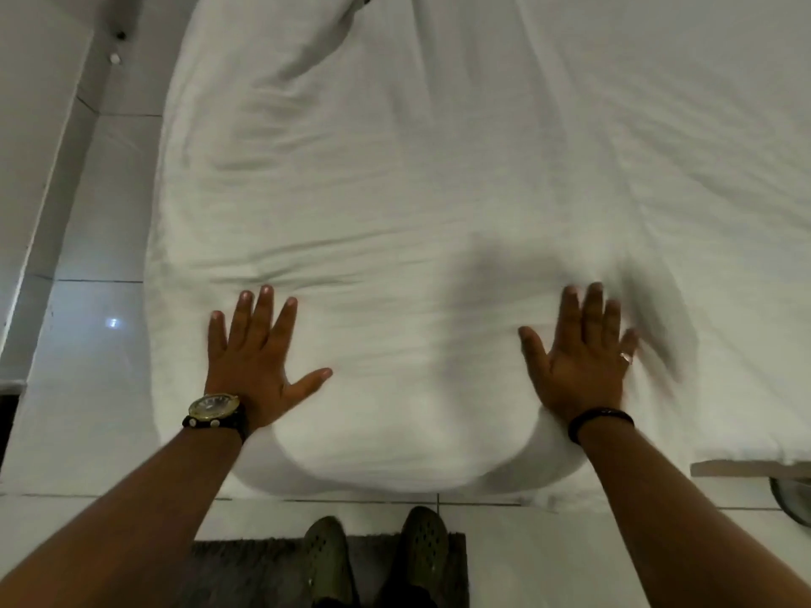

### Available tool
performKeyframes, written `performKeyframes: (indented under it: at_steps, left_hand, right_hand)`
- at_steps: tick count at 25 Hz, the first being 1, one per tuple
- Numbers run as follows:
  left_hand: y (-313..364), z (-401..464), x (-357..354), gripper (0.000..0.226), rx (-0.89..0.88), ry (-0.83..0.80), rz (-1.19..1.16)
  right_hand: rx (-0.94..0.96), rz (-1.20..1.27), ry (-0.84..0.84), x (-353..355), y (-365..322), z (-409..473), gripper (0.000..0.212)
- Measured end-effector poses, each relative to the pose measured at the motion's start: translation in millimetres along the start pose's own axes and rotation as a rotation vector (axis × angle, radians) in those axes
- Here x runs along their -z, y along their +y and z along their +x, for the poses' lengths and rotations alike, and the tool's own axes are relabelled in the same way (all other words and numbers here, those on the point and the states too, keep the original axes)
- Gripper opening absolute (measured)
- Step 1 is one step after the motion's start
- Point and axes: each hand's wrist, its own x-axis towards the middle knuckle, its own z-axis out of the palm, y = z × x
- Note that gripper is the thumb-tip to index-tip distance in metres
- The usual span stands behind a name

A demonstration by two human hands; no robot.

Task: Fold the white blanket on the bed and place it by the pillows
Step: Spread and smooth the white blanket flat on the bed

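Right now both hands, left hand and right hand, lie open and flat on the white blanket spread across the bed; pressing ungripped risks trapped wrinkles and a crooked fold.

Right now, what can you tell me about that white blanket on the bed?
The white blanket looks like soft, wrinkled cloth, spread flat along the bed, its rounded near end hanging over the edge above the floor. The left hand and right hand lie open, palms down, on its near part. A shadow falls between them.
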Motion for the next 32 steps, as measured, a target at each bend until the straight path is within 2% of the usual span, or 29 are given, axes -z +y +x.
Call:
performKeyframes:
  at_steps: [1,7,9,10,12,14,15,16,18,19,21,23,24,27,32]
  left_hand:
    - [1.4,0.6,-0.7,0.107,0.006,0.002,0.002]
    - [-1.9,6.6,-8.2,0.109,-0.038,-0.056,-0.001]
    - [-4.4,9.2,-3.2,0.108,-0.077,-0.074,-0.054]
    - [-4.8,11.6,1.8,0.108,-0.116,-0.107,-0.093]
    - [-11.8,12.5,8.8,0.110,-0.289,-0.096,-0.136]
    - [-52.6,51.0,22.4,0.110,-0.607,-0.008,-0.119]
    - [-80.9,77.1,34.7,0.108,-0.717,0.017,-0.109]
    - [-110.2,109.0,48.2,0.104,-0.792,0.095,-0.066]
    - [-165.3,174.9,73.4,0.100,-0.805,0.138,0.040]
    - [-185.8,206.1,81.6,0.101,-0.810,0.105,0.104]
    - [-195.5,244.5,89.4,0.111,-0.836,0.053,0.129]
    - [-190.9,261.6,89.2,0.116,-0.838,-0.074,0.164]
    - [-188.6,265.7,89.6,0.116,-0.872,-0.059,0.160]
    - [-190.4,278.8,98.1,0.105,-0.993,-0.049,0.183]
    - [-172.6,352.7,155.3,0.070,-1.343,0.050,0.232]
  right_hand:
    - [-0.070,0.028,-0.005,0.0,-6.9,3.6,0.084]
    - [-0.176,0.036,-0.028,6.2,-24.0,0.6,0.088]
    - [-0.251,0.067,0.029,16.5,-71.6,-7.4,0.093]
    - [-0.214,0.084,0.071,21.0,-114.5,-11.9,0.089]
    - [0.055,0.192,0.100,22.5,-217.5,-17.5,0.072]
    - [0.264,0.216,0.076,4.7,-310.1,2.4,0.061]
    - [0.282,0.210,0.057,-2.5,-335.9,17.7,0.059]
    - [0.213,0.176,0.075,-11.6,-347.9,32.6,0.061]
    - [-0.016,0.060,0.091,-33.1,-340.7,52.1,0.068]
    - [-0.099,0.011,0.130,-41.7,-333.1,62.0,0.071]
    - [-0.197,0.003,0.138,-45.8,-323.1,69.7,0.074]
    - [-0.264,0.026,0.137,-48.4,-327.2,74.7,0.076]
    - [-0.278,0.009,0.161,-51.3,-329.3,75.2,0.077]
    - [-0.319,0.072,0.085,-46.0,-330.9,79.0,0.077]
    - [-0.357,0.135,0.055,-36.8,-329.8,83.1,0.079]
